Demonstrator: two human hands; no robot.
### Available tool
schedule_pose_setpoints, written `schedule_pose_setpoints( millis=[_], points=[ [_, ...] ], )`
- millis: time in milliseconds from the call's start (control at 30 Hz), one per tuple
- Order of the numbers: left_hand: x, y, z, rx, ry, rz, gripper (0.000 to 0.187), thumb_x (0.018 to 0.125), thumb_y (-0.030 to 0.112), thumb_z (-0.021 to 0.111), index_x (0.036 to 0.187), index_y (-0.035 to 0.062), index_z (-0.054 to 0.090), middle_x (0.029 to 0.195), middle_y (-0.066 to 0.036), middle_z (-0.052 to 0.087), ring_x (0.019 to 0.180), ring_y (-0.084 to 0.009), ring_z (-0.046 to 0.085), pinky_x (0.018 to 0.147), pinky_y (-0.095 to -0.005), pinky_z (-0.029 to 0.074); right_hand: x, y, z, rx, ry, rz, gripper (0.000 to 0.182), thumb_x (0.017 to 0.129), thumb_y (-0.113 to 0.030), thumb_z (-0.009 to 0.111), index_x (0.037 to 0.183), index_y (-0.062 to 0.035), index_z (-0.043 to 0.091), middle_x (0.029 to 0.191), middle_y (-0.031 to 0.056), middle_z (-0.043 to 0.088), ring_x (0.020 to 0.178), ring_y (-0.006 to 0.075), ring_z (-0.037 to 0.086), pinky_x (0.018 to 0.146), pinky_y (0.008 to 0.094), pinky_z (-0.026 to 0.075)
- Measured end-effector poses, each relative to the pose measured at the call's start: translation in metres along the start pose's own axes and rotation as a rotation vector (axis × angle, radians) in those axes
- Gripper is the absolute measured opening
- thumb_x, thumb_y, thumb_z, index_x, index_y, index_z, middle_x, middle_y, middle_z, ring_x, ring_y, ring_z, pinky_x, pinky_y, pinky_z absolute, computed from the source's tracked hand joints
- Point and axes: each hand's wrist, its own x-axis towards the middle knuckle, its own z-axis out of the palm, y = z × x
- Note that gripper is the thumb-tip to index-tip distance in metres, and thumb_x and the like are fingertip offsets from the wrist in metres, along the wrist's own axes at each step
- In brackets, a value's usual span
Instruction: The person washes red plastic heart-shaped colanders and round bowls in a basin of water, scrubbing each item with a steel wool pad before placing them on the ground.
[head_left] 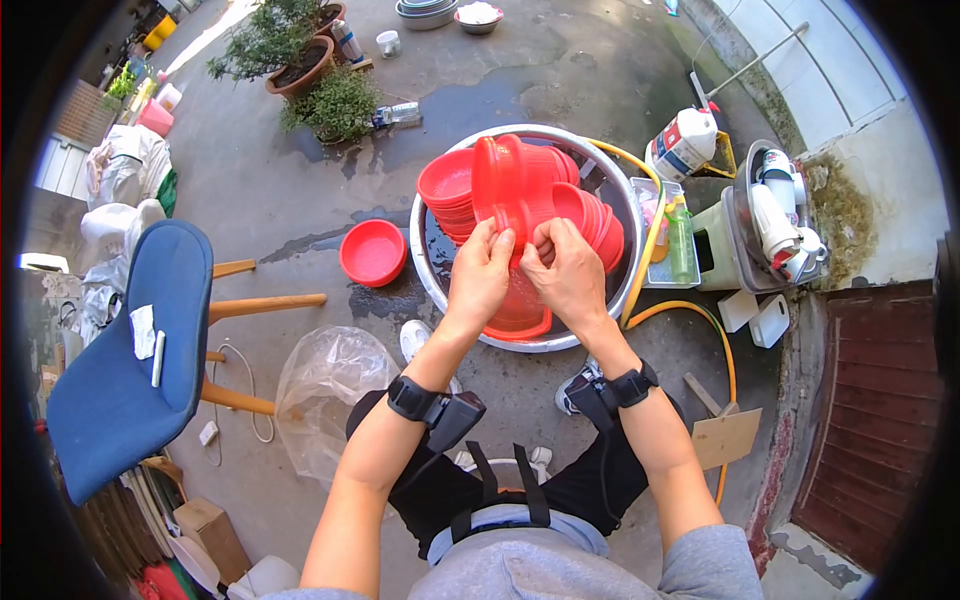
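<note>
Red plasticware (513,190) in pinching left hand (482,270) and right hand (568,272), jug label (676,150) illegible

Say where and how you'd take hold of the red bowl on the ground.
Probably pinch the near rim of the red bowl with the left hand, coming from above: it sits open side up, so the rim's inside and outside both look reachable.

A blue chair (125,405) stands on a partly wet grey floor (250,200), a dark-red slatted panel (875,420) opposite.
</note>
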Motion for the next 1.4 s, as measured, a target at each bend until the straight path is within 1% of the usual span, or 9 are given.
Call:
schedule_pose_setpoints(
  millis=[233,467,633,733,833,1000,1100,1200,1400],
  points=[
    [0.005,0.013,-0.025,-0.039,0.219,0.001,0.029,0.101,0.015,0.045,0.123,-0.0027,0.052,0.115,-0.007,0.062,0.106,-0.0117,0.057,0.094,-0.0264,0.043,0.013,0.022,-0.027,-0.192,0.185,0.091,0.017,0.077,-0.016,0.063,0.080,-0.0041,0.051,0.076,0.0116,0.057,0.072,0.0304,0.061,0.065,0.0419,0.049],
    [0.010,0.025,-0.032,-0.114,0.311,0.039,0.030,0.101,0.017,0.047,0.124,-0.0017,0.051,0.112,-0.006,0.063,0.098,-0.0104,0.058,0.087,-0.0257,0.045,-0.006,0.037,-0.010,-0.424,-0.319,0.064,0.024,0.077,-0.023,0.063,0.086,-0.0025,0.057,0.085,0.0143,0.061,0.082,0.0333,0.063,0.071,0.0438,0.052],
    [0.008,0.021,-0.028,-0.209,0.176,-0.024,0.033,0.100,0.018,0.048,0.127,-0.0006,0.052,0.119,-0.006,0.061,0.107,-0.0125,0.058,0.093,-0.0275,0.045,-0.011,0.040,-0.004,-0.561,-0.339,-0.008,0.027,0.083,-0.026,0.067,0.098,-0.0061,0.056,0.091,0.0101,0.062,0.083,0.0287,0.064,0.070,0.0405,0.051],
    [0.004,0.021,-0.025,-0.244,0.124,-0.093,0.034,0.099,0.019,0.051,0.128,0.0006,0.052,0.121,-0.006,0.061,0.108,-0.0123,0.058,0.093,-0.0275,0.046,0.000,0.023,-0.008,-0.290,-0.013,-0.034,0.023,0.087,-0.020,0.063,0.106,-0.0093,0.057,0.096,0.0107,0.061,0.087,0.0293,0.064,0.070,0.0413,0.051],
    [-0.001,0.026,-0.012,-0.267,0.147,-0.175,0.031,0.097,0.015,0.054,0.124,-0.0008,0.054,0.116,-0.008,0.063,0.106,-0.0131,0.059,0.092,-0.0270,0.046,0.004,0.008,-0.011,-0.095,0.029,-0.148,0.015,0.087,-0.018,0.063,0.098,-0.0074,0.059,0.092,0.0095,0.062,0.082,0.0286,0.064,0.068,0.0400,0.051],
    [-0.003,0.007,-0.003,-0.089,0.069,-0.059,0.038,0.094,0.013,0.058,0.127,-0.0056,0.053,0.120,-0.012,0.062,0.107,-0.0158,0.060,0.091,-0.0275,0.047,0.002,0.008,0.002,0.364,-0.025,0.062,0.016,0.090,-0.016,0.062,0.098,-0.0022,0.063,0.086,0.0102,0.068,0.079,0.0190,0.067,0.068,0.0292,0.052],
    [-0.009,-0.002,0.000,0.139,0.064,0.058,0.039,0.092,0.013,0.061,0.125,-0.0079,0.053,0.114,-0.016,0.066,0.103,-0.0188,0.065,0.085,-0.0293,0.050,0.004,0.013,0.000,0.412,-0.043,0.082,0.016,0.090,-0.014,0.062,0.098,-0.0003,0.062,0.084,0.0086,0.068,0.077,0.0156,0.066,0.068,0.0273,0.052],
    [-0.015,-0.002,0.005,0.367,0.088,0.141,0.035,0.090,0.014,0.063,0.122,0.0000,0.059,0.100,-0.020,0.069,0.095,-0.0221,0.068,0.079,-0.0298,0.051,0.003,0.017,-0.001,0.482,-0.090,0.165,0.016,0.089,-0.012,0.063,0.098,0.0011,0.062,0.083,0.0072,0.067,0.075,0.0117,0.064,0.067,0.0259,0.051],
    [-0.017,0.008,0.007,0.527,0.088,0.173,0.034,0.091,0.018,0.063,0.119,-0.0008,0.060,0.098,-0.020,0.068,0.092,-0.0230,0.069,0.077,-0.0312,0.051,0.004,0.018,0.000,0.738,-0.119,0.353,0.014,0.089,-0.011,0.063,0.093,0.0021,0.062,0.077,0.0051,0.065,0.069,0.0084,0.060,0.064,0.0245,0.050]
  ],
)
